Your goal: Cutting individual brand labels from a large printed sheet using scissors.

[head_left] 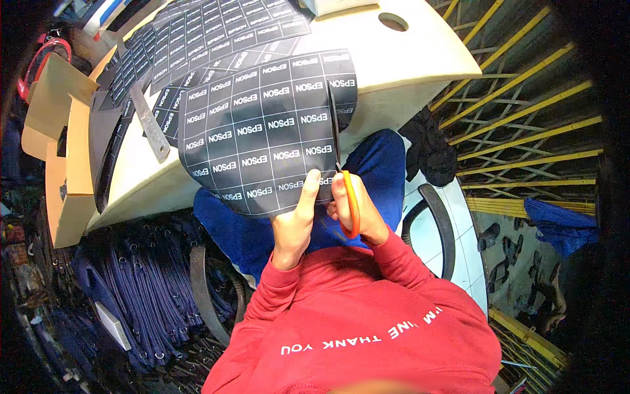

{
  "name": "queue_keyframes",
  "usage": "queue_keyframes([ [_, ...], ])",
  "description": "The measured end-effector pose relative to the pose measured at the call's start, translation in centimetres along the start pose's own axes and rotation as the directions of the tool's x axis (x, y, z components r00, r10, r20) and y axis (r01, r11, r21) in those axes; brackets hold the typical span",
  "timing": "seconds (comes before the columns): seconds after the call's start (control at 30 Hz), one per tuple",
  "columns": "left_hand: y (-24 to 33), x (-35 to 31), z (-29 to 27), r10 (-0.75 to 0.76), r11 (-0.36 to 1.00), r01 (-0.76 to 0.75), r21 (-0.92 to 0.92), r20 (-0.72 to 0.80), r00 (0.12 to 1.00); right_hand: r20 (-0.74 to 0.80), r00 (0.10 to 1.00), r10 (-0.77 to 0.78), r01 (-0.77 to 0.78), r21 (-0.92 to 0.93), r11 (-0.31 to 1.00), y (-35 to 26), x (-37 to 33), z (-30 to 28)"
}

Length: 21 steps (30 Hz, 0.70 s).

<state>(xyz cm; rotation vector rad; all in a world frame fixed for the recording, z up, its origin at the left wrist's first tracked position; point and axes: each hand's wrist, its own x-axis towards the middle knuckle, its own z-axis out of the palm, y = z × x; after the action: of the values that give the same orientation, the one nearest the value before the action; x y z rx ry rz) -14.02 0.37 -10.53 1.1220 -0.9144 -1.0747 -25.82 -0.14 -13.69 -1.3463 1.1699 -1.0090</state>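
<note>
Red sleeves run up from the near edge to both hands, which meet just above the lap; the left hand [296,217] rises almost upright, fingers closed along the near edge of a large black sheet printed with a white grid of small label cells [262,131], thumb laid on its face, so the sheet is pinched and held up; the right hand [357,210] sits just beside it, touching the sheet's near right corner, fingers curled shut through the orange handles of a pair of scissors with dark blades [341,157]; the scissors' long axis runs near to far, handles near, blades pointing away and slightly left along a grid line close to the sheet's right edge, where a narrow strip is parted from the rest; the sheet bows outward, its far part resting over the near edge of a cream-coloured table [407,59]; farther left on the table lie more black printed sheets [197,33] and a grey metal ruler [149,125], angled near to far; brown cardboard boxes [59,131] stand at the far left.
</note>
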Motion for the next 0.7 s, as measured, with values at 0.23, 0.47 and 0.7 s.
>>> queue_keyframes([
  [0.23, 0.0, 0.1, -0.5, 0.060, 0.994, -0.062, 0.086, 0.024, 0.998, 0.000, 0.999, -0.049, 0.048, -0.026, 0.998, -0.4, 0.1, -0.1],
  [0.47, 0.8, -0.1, -0.5, 0.063, 0.984, -0.069, 0.163, 0.044, 0.997, -0.062, 0.998, -0.029, 0.027, -0.028, 0.999, -1.0, 0.0, 0.1],
  [0.7, 0.8, 0.0, -0.7, 0.067, 0.986, -0.072, 0.152, 0.036, 0.997, -0.062, 0.998, -0.008, 0.008, -0.005, 1.000, -1.2, 0.0, 0.1],
])
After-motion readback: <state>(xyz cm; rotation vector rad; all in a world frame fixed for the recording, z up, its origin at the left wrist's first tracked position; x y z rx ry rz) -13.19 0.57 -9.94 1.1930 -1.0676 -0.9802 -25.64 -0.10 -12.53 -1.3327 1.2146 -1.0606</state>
